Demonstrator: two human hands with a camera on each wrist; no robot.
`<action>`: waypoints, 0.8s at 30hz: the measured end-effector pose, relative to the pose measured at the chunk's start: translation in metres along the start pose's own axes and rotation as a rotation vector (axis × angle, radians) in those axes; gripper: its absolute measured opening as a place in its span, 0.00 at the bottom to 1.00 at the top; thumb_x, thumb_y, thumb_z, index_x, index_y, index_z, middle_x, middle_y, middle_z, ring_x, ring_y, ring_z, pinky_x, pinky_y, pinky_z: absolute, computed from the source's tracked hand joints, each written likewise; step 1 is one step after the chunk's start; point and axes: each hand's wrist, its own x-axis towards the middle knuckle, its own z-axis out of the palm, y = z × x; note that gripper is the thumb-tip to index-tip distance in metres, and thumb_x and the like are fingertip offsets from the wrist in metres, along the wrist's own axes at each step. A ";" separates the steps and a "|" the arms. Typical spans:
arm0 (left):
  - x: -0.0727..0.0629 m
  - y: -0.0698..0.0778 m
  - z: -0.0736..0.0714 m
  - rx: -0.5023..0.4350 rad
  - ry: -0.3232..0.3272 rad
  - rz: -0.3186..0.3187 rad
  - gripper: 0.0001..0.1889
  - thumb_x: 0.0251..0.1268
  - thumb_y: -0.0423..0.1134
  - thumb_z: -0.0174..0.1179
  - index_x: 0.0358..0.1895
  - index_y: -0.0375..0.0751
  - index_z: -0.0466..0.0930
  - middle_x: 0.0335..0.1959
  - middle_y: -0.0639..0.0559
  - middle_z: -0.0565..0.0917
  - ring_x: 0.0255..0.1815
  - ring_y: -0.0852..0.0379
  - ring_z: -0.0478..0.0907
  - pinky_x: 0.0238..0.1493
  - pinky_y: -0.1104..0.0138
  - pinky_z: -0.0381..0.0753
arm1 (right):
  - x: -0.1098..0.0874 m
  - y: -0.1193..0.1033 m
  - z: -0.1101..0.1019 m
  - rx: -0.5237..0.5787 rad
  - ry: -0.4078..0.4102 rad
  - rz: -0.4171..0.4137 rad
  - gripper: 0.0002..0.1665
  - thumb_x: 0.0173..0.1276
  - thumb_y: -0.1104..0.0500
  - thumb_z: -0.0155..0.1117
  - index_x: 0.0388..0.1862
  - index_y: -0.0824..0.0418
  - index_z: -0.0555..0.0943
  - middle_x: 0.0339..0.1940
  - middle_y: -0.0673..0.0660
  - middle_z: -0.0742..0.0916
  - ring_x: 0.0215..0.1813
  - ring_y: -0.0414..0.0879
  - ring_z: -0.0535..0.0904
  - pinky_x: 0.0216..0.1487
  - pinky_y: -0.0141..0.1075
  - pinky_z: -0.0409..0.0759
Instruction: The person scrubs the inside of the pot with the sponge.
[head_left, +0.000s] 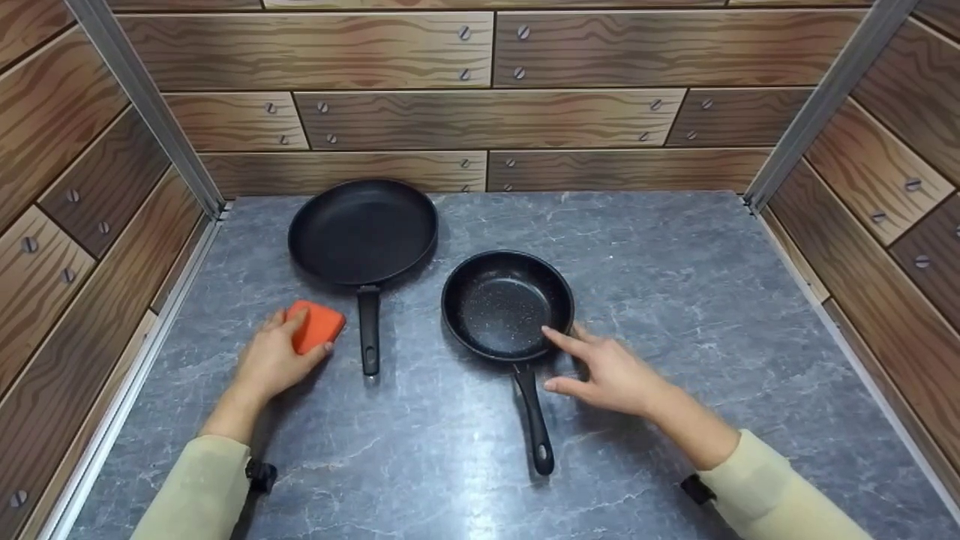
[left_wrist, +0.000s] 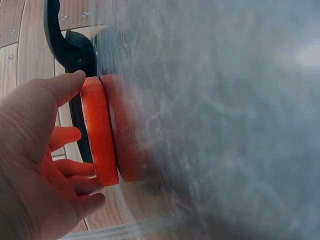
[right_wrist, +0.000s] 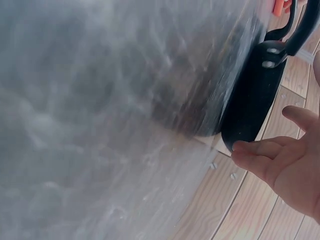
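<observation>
My left hand (head_left: 276, 352) is over an orange block (head_left: 321, 327) with rounded corners, perhaps a sponge, lying flat on the table. In the left wrist view, the thumb reaches one end of the block (left_wrist: 101, 131) and the other fingers are loosely spread around it. My right hand (head_left: 611, 375) is beside a small black speckled frying pan (head_left: 504, 311). Its extended index finger reaches the near right rim, and the thumb points toward the handle without gripping it. In the right wrist view, fingertips touch or nearly touch the pan's outer side (right_wrist: 252, 95).
A larger black frying pan (head_left: 364, 232) sits at the back left, its handle pointing toward me, just right of the orange block. The grey marbled tabletop (head_left: 675, 262) is enclosed by wood-patterned walls (head_left: 487, 116) with metal corner posts (head_left: 154, 112).
</observation>
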 end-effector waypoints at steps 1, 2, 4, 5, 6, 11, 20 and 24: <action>0.000 0.000 0.000 0.002 -0.002 0.000 0.45 0.70 0.57 0.68 0.80 0.31 0.64 0.77 0.16 0.59 0.75 0.17 0.59 0.69 0.30 0.65 | -0.002 -0.002 0.001 0.002 -0.004 -0.006 0.53 0.67 0.25 0.66 0.85 0.44 0.66 0.76 0.81 0.67 0.66 0.77 0.78 0.65 0.67 0.74; 0.000 0.000 0.000 0.004 -0.004 0.001 0.45 0.70 0.57 0.68 0.80 0.31 0.64 0.76 0.15 0.59 0.75 0.17 0.59 0.69 0.30 0.65 | -0.003 -0.003 0.002 0.003 -0.009 -0.014 0.53 0.67 0.25 0.66 0.85 0.44 0.66 0.76 0.80 0.69 0.66 0.76 0.77 0.66 0.67 0.74; 0.000 0.000 0.000 0.007 -0.007 0.003 0.46 0.69 0.57 0.69 0.80 0.31 0.65 0.76 0.15 0.59 0.74 0.17 0.61 0.67 0.30 0.66 | -0.005 -0.005 0.004 0.017 -0.014 -0.046 0.52 0.68 0.26 0.66 0.84 0.46 0.67 0.74 0.77 0.73 0.68 0.74 0.78 0.66 0.65 0.74; 0.000 0.000 0.000 0.008 -0.009 0.003 0.46 0.69 0.57 0.69 0.80 0.31 0.65 0.76 0.15 0.59 0.74 0.17 0.62 0.66 0.30 0.67 | -0.006 -0.007 0.005 0.024 -0.010 -0.070 0.51 0.68 0.26 0.66 0.84 0.48 0.68 0.74 0.75 0.75 0.68 0.72 0.78 0.67 0.63 0.75; 0.000 0.000 0.000 0.010 -0.010 0.003 0.46 0.68 0.57 0.69 0.80 0.31 0.65 0.76 0.15 0.59 0.73 0.17 0.62 0.66 0.30 0.68 | -0.006 -0.008 0.007 0.033 -0.005 -0.097 0.51 0.69 0.27 0.66 0.83 0.50 0.70 0.73 0.73 0.77 0.68 0.70 0.79 0.67 0.62 0.75; 0.000 0.000 0.001 0.008 -0.015 0.007 0.46 0.68 0.57 0.70 0.80 0.31 0.65 0.76 0.16 0.60 0.72 0.18 0.65 0.63 0.30 0.70 | -0.007 -0.012 0.015 0.091 0.017 -0.198 0.47 0.71 0.31 0.68 0.80 0.55 0.74 0.70 0.63 0.83 0.69 0.60 0.81 0.70 0.54 0.76; 0.000 -0.001 0.001 0.001 -0.017 0.006 0.47 0.67 0.56 0.71 0.79 0.29 0.65 0.76 0.16 0.60 0.70 0.19 0.67 0.62 0.32 0.72 | -0.008 -0.018 0.028 0.216 0.044 -0.231 0.41 0.71 0.39 0.73 0.77 0.56 0.77 0.65 0.59 0.87 0.64 0.54 0.84 0.66 0.51 0.79; 0.000 -0.001 0.001 -0.006 -0.014 0.006 0.47 0.66 0.56 0.71 0.79 0.29 0.66 0.76 0.16 0.60 0.69 0.19 0.68 0.61 0.33 0.73 | -0.008 -0.020 0.030 0.327 0.041 -0.170 0.40 0.72 0.43 0.74 0.76 0.59 0.77 0.60 0.58 0.89 0.59 0.53 0.87 0.63 0.49 0.82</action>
